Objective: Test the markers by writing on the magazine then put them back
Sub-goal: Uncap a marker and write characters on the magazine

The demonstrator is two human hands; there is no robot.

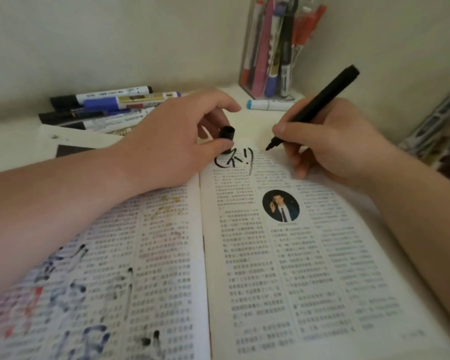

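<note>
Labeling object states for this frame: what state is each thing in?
black marker: uncapped, gripped by right hand, tip at page top.
cap: off, pinched by left hand.
magazine: open, scribbled on.
clear holder: upright, holding markers.
light-blue-capped marker: capped, lying flat.
marker pile: lying flat.

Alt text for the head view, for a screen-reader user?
A person's right hand holds an uncapped black marker with its tip at the top of an open magazine's right page, beside black strokes, while the left hand pinches the cap. Behind lie loose markers on the left and a clear holder of markers on the right.
</note>
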